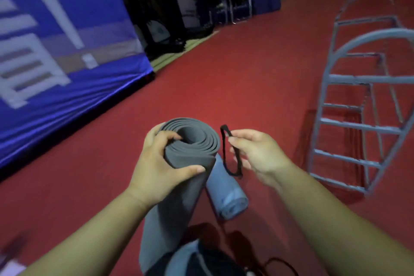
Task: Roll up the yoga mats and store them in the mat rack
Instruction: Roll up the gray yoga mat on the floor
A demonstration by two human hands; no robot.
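Note:
A rolled grey yoga mat (190,141) stands upright in front of me, its spiral end facing up. My left hand (161,161) grips its top, thumb across the outer flap. To the right of the roll, my right hand (253,154) pinches a black elastic loop (230,152) that hangs free of it. A second rolled mat (226,192), blue-grey, lies on the red floor behind the grey one. The grey metal mat rack (358,105) stands at the right with bare rungs.
A blue banner wall (67,51) runs along the left. Chairs and dark bags (224,4) sit at the far end. Another black strap (280,263) lies on the red floor (246,74) near my feet, beside a dark bag at the bottom edge.

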